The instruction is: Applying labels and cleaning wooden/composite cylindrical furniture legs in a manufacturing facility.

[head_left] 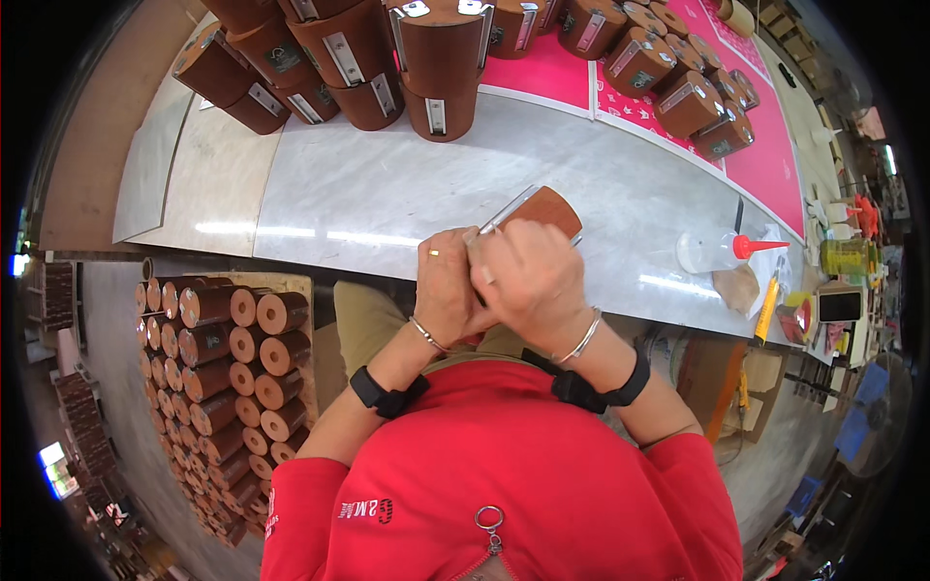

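Note:
Just in front of my body, over the table's near edge, a short brown wooden cylinder (554, 210) with silver metal strips along its sides is tilted between my hands. My left hand (445, 281) is closed around its near end. Closed over its near part from above is my right hand (535, 283), fingers curled and pressed beside the left. Most of the near end is hidden by the hands, and whether a small part is pinched there cannot be made out.
Similar brown cylinders (438, 82) stand stacked at the back of the grey table (339, 184), more on pink sheets (765, 179). On the right lie a clear bottle with a red nozzle (717, 250) and a yellow tube (768, 308). Left below, a pallet holds many stacked cylinders (208, 344).

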`<state>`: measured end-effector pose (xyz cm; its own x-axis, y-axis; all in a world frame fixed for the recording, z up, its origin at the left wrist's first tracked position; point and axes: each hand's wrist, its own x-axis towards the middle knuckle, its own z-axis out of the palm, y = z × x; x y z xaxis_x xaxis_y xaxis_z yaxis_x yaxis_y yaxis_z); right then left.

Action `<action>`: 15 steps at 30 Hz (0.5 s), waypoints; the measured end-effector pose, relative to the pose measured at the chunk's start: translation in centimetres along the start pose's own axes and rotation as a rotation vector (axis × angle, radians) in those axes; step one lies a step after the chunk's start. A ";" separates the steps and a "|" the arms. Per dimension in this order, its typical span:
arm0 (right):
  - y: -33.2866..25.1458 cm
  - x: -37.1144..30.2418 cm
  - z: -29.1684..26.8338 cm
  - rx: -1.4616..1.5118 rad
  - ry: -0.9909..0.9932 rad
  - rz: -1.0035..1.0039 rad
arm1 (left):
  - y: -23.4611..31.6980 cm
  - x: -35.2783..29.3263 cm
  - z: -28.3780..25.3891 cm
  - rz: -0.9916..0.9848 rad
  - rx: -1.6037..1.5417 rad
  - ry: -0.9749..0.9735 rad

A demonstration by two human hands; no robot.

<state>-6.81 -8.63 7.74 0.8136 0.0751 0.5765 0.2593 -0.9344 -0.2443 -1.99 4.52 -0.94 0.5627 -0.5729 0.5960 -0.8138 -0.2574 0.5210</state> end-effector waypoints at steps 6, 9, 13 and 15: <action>5.2 -0.4 0.1 -0.189 0.134 0.099 | 0.9 0.2 -0.2 -0.081 -0.063 -0.013; 6.3 -0.9 0.4 -0.209 0.165 0.119 | 1.3 0.3 -0.8 -0.114 -0.089 -0.022; 5.7 -1.1 0.5 -0.196 0.186 0.153 | 1.5 0.1 -1.7 -0.224 -0.180 -0.126; 5.3 -1.0 0.4 -0.191 0.199 0.167 | 1.6 0.2 -1.8 -0.271 -0.213 -0.169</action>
<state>-6.05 -13.57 5.53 0.7138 -0.1368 0.6868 0.0134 -0.9779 -0.2087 -2.91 5.46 1.10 0.7072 -0.6308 0.3193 -0.5801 -0.2597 0.7720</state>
